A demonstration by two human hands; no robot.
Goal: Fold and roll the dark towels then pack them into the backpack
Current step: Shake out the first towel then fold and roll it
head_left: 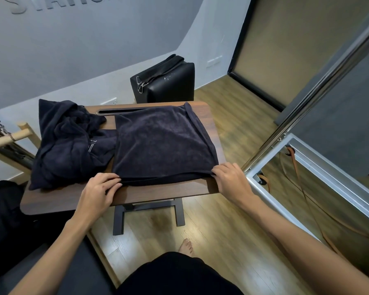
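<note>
A dark navy towel [162,141] lies folded flat on the right half of the small wooden table [158,191]. My left hand [100,190] pinches its near left corner. My right hand [230,179] grips its near right corner at the table's edge. A heap of crumpled dark towels [68,143] sits on the table's left side, touching the folded one. A dark bag, apparently the backpack [2,220], stands on the floor at the far left, partly out of view.
A black padded box [164,81] stands on the floor behind the table. A metal frame with a slanted pole [303,116] rises on the right. A wooden rail [11,137] is at the left. My bare foot [186,246] rests on the wood floor.
</note>
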